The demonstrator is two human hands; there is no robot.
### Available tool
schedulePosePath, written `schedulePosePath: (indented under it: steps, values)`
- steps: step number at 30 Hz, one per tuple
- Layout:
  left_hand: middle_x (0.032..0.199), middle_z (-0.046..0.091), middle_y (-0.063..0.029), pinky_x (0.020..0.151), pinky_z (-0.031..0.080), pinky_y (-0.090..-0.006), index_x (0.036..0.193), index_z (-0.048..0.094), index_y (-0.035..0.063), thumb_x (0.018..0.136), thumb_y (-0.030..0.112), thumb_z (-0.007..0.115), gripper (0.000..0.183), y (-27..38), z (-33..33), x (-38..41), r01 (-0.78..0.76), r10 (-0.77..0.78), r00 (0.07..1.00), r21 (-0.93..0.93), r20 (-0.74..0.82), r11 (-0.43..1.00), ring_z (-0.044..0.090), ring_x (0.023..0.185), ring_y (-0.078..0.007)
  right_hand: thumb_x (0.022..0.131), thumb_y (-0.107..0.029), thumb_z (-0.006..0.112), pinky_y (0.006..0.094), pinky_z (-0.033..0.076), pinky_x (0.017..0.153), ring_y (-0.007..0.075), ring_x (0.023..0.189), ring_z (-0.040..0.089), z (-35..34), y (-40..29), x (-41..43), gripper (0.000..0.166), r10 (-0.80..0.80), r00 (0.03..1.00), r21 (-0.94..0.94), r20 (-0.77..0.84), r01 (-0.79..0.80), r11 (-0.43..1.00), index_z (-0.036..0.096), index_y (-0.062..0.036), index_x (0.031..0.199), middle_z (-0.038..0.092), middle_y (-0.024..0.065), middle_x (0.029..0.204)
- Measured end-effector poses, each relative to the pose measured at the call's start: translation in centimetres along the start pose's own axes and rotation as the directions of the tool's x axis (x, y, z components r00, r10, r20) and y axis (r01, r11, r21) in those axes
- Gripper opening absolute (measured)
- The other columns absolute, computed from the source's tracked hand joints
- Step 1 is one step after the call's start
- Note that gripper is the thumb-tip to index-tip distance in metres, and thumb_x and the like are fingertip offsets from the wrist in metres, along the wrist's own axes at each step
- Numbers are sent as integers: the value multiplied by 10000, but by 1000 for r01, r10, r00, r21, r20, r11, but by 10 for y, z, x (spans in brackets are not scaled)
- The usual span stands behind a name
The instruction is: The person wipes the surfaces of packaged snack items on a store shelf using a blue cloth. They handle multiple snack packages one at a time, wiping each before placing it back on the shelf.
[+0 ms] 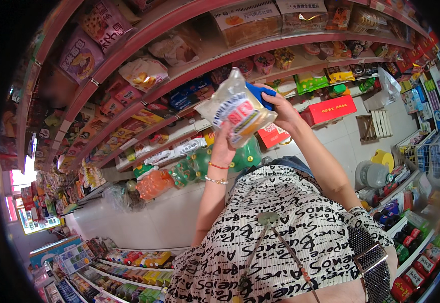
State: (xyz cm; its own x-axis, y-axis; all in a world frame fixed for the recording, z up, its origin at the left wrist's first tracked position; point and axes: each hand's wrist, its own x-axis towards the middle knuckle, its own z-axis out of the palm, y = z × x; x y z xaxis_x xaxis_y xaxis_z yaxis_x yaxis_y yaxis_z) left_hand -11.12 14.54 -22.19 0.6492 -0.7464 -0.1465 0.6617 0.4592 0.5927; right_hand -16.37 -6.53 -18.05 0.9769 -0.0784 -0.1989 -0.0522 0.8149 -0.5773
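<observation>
A clear plastic bag of packaged bread, printed with blue and red lettering, is held up before the shelves. My left hand grips its lower left side, with a red cord and a beaded bracelet on the wrist. In my right hand is a blue cloth, bunched against the far right side of the bag. The bag partly hides the cloth and some of the fingers on both hands.
Above the hands, a red-edged shelf carries packaged bread. Green bottle packs, orange bottles and a red box stand low by the shelving. A small stool and a large water bottle are at right.
</observation>
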Motion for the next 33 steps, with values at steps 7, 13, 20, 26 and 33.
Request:
schedulePosePath:
  steps: [7, 13, 20, 26, 33]
  values:
    - [1322, 518, -40, 986, 453, -404, 1353, 428, 134, 945, 447, 523, 523, -12, 1, 12, 63, 27, 944, 260, -329, 964, 525, 1189, -214, 947, -152, 547, 333, 451, 982, 174, 1146, 556, 26, 17, -9, 339, -265, 960, -32, -94, 264, 964, 518, -97, 1279, 557, 77, 1274]
    - [1344, 480, -35, 1018, 426, -399, 1385, 366, 152, 982, 544, 336, 563, -13, 23, 12, -14, 11, 975, -14, -222, 1000, 505, 1204, -197, 893, 23, 520, 314, 348, 1060, 234, 1273, 467, 21, 37, -7, 308, -530, 819, -699, 221, 512, 499, 607, -80, 1171, 538, 96, 1336]
    - [1311, 521, -28, 1014, 441, -367, 1377, 400, 131, 906, 399, 625, 587, -18, -15, -7, 18, -16, 992, 12, -124, 1000, 521, 1192, -180, 834, -26, 542, 465, 233, 1124, 312, 1348, 387, 43, 47, -26, 367, -409, 712, -779, 571, 627, 5, 616, -119, 1181, 505, 85, 1393]
    - [1247, 549, -47, 966, 481, -339, 1353, 411, 85, 795, 342, 771, 712, -7, -17, -13, 18, -13, 999, 88, -47, 996, 563, 1132, -175, 843, -23, 557, 436, 269, 1106, 312, 1315, 420, 39, 29, 3, 353, -481, 704, -797, 523, 604, 17, 626, -131, 1172, 515, 90, 1376]
    - [1359, 506, -98, 1048, 410, -469, 1396, 388, 87, 898, 377, 619, 622, -18, -6, -6, 28, -30, 998, -41, -56, 999, 512, 1227, -270, 970, -74, 485, 274, 437, 948, 120, 1093, 553, 9, 22, 14, 245, -160, 987, -460, -4, 141, 877, 613, -89, 1179, 569, 65, 1242]
